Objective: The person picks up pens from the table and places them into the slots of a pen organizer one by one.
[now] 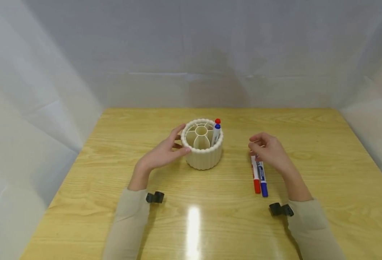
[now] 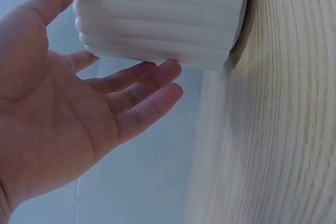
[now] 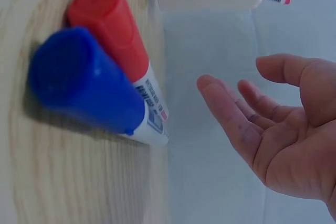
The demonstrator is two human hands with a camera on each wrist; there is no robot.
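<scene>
Markers, one red-capped (image 1: 255,177) and one blue-capped (image 1: 262,179), lie side by side and touching on the pale wooden table (image 1: 324,173). Just above their far ends hovers the right hand (image 1: 270,151), fingers loose and apart, holding nothing. The left hand (image 1: 164,151) rests straight fingers against the cream ribbed round pen holder (image 1: 204,155), where two more markers (image 1: 216,131) stand.

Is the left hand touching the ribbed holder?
Touching: in the left wrist view the left hand has thumb and fingertips resting against the ribbed holder.
</scene>
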